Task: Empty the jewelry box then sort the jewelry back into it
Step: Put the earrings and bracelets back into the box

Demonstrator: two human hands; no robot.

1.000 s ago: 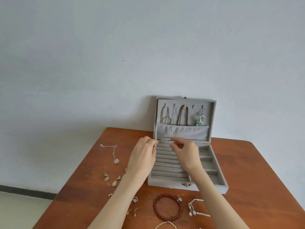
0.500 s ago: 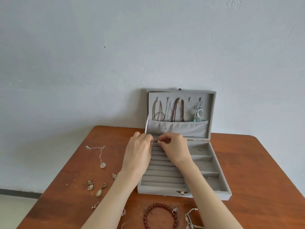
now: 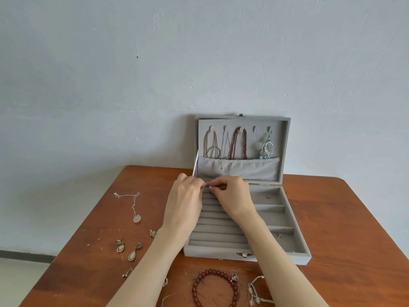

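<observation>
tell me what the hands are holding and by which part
Left hand and right hand pinch a small silvery piece between their fingertips, over the jewelry box. Which part, cannot be told.

No readable text, label, brand, number or sign anywhere in the head view.

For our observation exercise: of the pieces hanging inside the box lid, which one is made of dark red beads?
The bead necklace, third from the left on the lid hooks. The pieces left of it are thin cords and chain; the silver earring hangs to its right.
</observation>
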